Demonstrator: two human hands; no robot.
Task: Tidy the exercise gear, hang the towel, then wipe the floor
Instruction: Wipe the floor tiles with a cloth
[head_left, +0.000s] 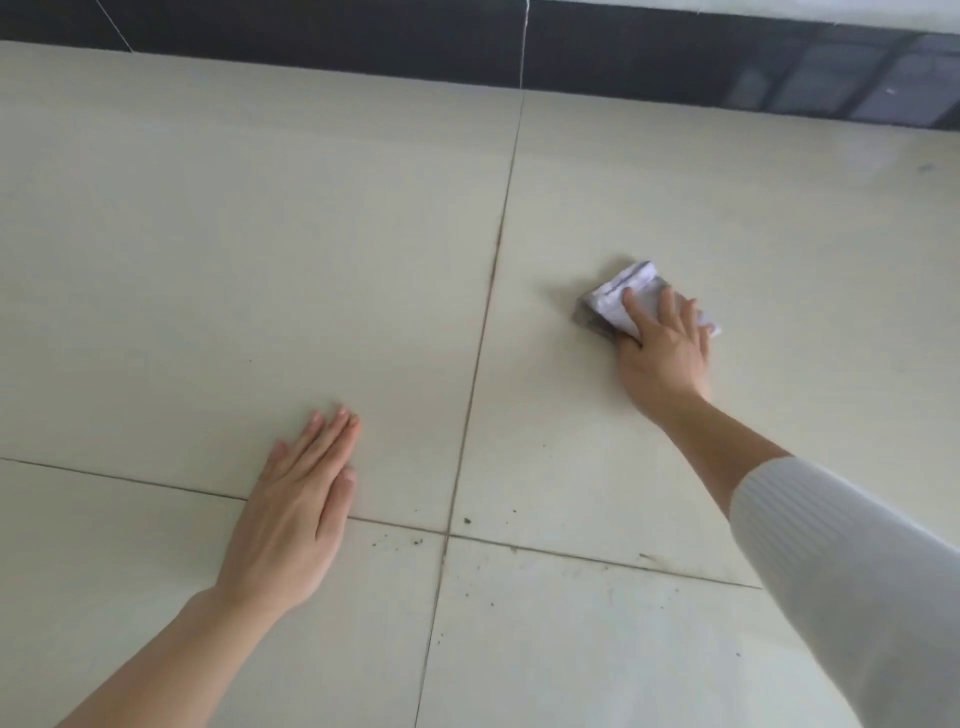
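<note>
At right of centre, the right hand (662, 345) presses a crumpled white cloth (623, 299) onto the cream tiled floor (260, 234), its grip wide with fingers flat, likely for wiping, while the left hand (296, 499), flat at lower left, seemingly braces the body.

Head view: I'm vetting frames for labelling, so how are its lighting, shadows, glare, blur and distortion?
Head view: soft, even light, a faint shadow beside the crumpled white cloth under the right hand; head view: window-like reflections on the glossy dark skirting board; head view: slightly soft throughout, grout lines of the cream tiled floor splaying with wide-angle distortion.
</note>
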